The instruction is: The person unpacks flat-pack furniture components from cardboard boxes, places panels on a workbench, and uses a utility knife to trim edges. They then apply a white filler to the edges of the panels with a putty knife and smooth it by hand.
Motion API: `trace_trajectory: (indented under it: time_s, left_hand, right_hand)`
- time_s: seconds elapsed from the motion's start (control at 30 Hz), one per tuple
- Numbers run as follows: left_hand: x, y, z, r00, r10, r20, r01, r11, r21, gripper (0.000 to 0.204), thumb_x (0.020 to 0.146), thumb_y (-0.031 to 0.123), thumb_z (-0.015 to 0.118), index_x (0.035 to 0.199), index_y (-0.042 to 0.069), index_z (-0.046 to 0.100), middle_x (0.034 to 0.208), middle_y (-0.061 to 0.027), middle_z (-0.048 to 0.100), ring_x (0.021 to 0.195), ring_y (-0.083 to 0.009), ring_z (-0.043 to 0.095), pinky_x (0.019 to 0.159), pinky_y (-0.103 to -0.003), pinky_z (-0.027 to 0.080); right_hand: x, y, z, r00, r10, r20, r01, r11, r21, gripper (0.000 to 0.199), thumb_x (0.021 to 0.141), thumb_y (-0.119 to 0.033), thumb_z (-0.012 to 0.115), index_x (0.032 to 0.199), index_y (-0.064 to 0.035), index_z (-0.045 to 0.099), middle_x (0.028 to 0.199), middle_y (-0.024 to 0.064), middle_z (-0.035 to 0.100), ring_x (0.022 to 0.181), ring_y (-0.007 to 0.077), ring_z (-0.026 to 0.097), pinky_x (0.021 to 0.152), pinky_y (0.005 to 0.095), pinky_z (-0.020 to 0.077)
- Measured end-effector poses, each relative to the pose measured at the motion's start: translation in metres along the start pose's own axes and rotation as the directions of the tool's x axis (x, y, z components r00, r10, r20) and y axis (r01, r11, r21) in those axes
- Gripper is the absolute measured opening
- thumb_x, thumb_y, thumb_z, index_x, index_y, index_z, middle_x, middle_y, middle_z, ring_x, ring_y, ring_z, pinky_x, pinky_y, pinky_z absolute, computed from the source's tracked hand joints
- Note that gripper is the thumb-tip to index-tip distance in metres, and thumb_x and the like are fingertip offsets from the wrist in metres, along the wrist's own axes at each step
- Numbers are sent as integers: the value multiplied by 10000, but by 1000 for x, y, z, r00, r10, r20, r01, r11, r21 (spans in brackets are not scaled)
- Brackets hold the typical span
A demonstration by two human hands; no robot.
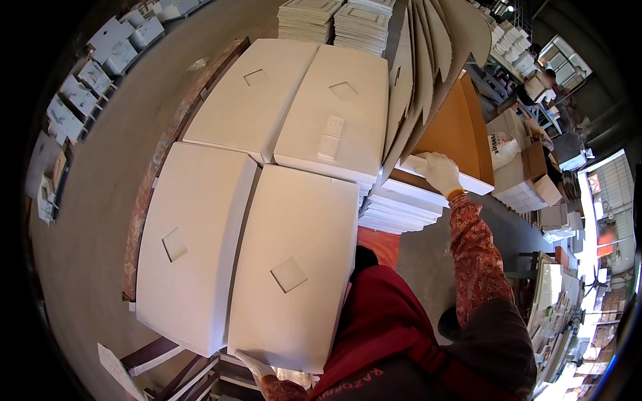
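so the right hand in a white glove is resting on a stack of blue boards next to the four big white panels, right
Not quite. The head view shows the gloved right hand resting on a stack of white boards, not blue ones. The stack does sit beside the four big white panels.

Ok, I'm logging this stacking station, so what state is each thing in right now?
Right hand: gloved, resting on the white sheet's edge.
Left hand: gloved, under the near panel's edge, mostly hidden.
Near panel: lying flat on the stack.
White sheet: flat atop the side pile.
Leaning boards: upright, fanned apart.
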State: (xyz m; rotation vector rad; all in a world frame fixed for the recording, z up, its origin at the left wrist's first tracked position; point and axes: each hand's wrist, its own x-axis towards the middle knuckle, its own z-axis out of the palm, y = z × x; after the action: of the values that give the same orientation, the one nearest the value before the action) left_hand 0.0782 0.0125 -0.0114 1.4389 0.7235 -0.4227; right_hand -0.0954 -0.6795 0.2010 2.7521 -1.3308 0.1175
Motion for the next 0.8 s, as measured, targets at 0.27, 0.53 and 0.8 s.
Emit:
trace_trajectory:
  time_s: [0.27, 0.53, 0.8]
  left_hand:
    - [2, 0, -28, 999, 43, -15, -43, 999, -27, 630, 1010, 489, 514, 1456, 65, 378, 1443, -121, 442, 1251, -281, 528, 990, -434, 512]
    - [-62, 52, -10, 965, 258, -40, -249, 955, 159, 785, 1010, 448, 496, 1586, 0, 209, 1620, -168, 285, 1429, -301, 390, 1123, -394, 374]
    - [-105, 94, 23, 820, 502, 275, -562, 797, 222, 706, 1022, 338, 563, 1565, -16, 280, 1611, -217, 319, 1487, -313, 325, 1202, -404, 265]
  right_hand:
    - [20, 15, -89, 989, 52, -137, -34, 991, 129, 442, 836, -509, 701, 1052, -124, 689, 985, 192, 713, 955, 401, 670, 824, 475, 525]
    - [-3, 81, -278, 970, -31, -243, 125, 915, 384, 425, 891, -401, 712, 1110, -38, 682, 982, 107, 718, 872, 194, 639, 835, 329, 489]
    - [-265, -163, -364, 899, 149, -411, 177, 735, 654, 398, 914, -273, 644, 1186, 17, 654, 953, 124, 709, 809, 149, 669, 744, 294, 531]
